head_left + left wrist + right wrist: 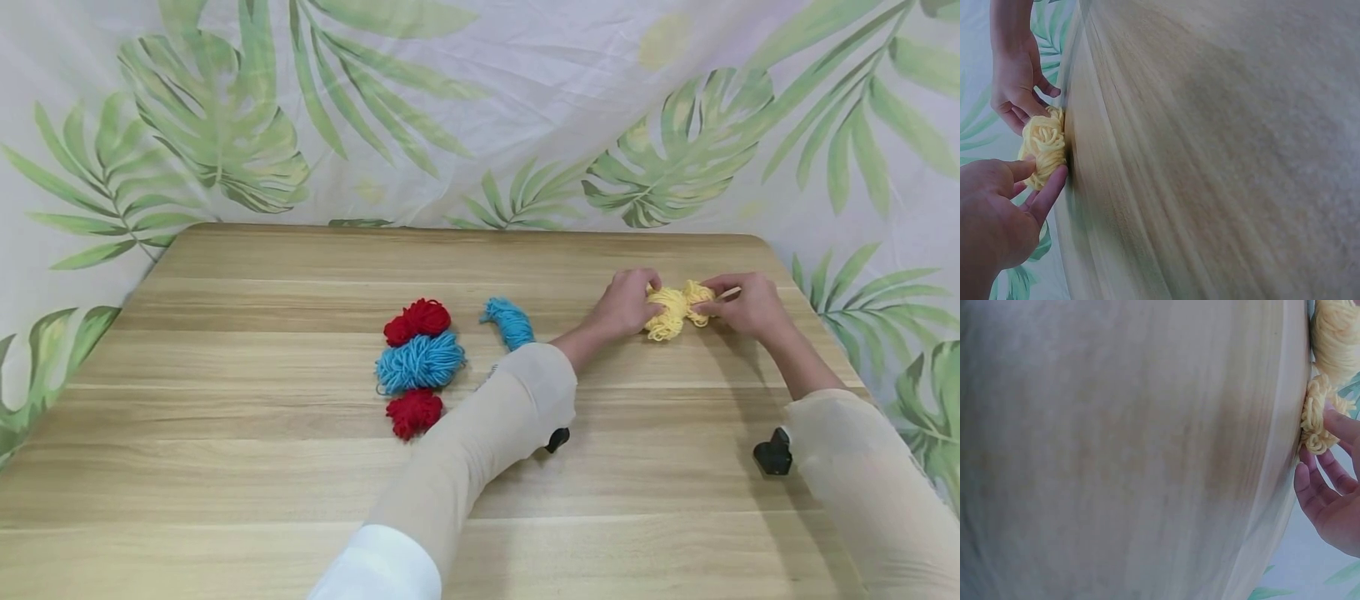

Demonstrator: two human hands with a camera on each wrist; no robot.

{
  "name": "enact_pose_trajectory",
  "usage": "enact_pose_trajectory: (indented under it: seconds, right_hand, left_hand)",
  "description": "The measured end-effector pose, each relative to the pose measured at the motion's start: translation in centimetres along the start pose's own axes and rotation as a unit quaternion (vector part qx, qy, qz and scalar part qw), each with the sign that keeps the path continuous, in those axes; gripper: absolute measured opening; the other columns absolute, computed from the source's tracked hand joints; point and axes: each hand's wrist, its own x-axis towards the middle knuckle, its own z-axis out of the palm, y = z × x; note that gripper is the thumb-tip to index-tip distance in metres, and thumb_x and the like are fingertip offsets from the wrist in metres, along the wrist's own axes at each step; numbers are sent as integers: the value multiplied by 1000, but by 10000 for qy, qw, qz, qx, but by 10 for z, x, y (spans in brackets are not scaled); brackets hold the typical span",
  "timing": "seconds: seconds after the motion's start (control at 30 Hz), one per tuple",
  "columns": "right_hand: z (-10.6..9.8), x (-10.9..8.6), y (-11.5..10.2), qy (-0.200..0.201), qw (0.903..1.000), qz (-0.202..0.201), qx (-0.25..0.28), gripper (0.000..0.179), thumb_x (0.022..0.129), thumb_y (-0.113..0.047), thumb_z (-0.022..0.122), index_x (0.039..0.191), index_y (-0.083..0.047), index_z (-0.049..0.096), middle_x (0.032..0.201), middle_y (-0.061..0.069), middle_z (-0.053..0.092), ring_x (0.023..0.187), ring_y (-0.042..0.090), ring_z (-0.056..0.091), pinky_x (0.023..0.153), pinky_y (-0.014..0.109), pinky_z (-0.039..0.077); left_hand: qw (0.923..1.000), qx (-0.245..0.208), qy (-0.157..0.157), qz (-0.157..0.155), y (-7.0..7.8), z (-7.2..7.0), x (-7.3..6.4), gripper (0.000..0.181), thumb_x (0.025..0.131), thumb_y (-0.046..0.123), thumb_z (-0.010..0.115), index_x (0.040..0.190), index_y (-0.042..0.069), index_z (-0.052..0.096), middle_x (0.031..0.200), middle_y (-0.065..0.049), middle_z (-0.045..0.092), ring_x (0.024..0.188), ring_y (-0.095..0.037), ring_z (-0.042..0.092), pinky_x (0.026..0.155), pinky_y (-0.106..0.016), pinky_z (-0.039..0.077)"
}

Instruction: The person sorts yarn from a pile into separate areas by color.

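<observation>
Yellow yarn [666,317] lies near the back right of the table, in a larger lump on the left and a smaller one on the right that meet at a narrow spot. My left hand [624,304] holds the larger lump between thumb and fingers; the left wrist view shows the yarn [1046,147] in that grip. With thumb and fingertips, my right hand [750,307] pinches the smaller lump. In the right wrist view the thumb lies on the looped yarn end [1316,419]. Whether the two lumps are one skein I cannot tell.
Left of my left arm, a blue yarn bundle [420,363] lies between a red yarn lump [418,322] behind and another red lump [414,414] in front. Another blue yarn piece [508,322] is partly hidden by my sleeve. A leaf-print cloth [480,108] hangs behind the wooden table [262,467].
</observation>
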Motion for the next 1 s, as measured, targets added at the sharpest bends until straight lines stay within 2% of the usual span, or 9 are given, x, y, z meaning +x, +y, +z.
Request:
enact_pose_trajectory:
  seconds: [0.2,0.43,0.6,0.83,1.0]
  right_hand:
    - [1,1,0,-68,10000,60,4,41,89,-14,83,119,12,70,115,36,67,100,51,69,61,13,48]
    - [1,2,-1,-103,9999,111,-20,42,90,-15,82,120,12,70,116,36,66,101,51,69,61,13,47]
    - [0,2,-1,-130,9998,123,-31,43,90,-15,82,120,12,69,116,37,66,101,51,69,60,13,47]
    - [-1,1,-3,-127,9998,130,-14,43,90,-15,82,120,13,69,116,37,65,101,52,69,60,13,47]
    - [-3,0,-3,-201,9995,224,-6,45,91,-17,82,122,13,68,119,37,64,103,52,67,60,14,48]
  left_hand:
    - [10000,-93,-17,-21,-4,1,-1,29,96,13,76,123,6,70,103,-5,68,91,-12,58,76,-17,44]
    - [9991,-411,-93,30,-9,-1,0,34,93,13,79,126,6,71,99,-7,70,88,-12,60,73,-15,45]
    - [9991,-379,-171,-46,-10,-2,0,36,93,12,79,128,7,71,103,-7,71,92,-12,62,75,-15,45]
    - [9983,-515,-218,-142,-7,-4,-1,35,94,5,76,128,5,70,103,-8,70,91,-13,62,68,-12,48]
    - [9992,-209,-345,-76,-3,-5,-1,37,93,6,77,129,7,70,105,-6,70,95,-12,62,76,-14,47]
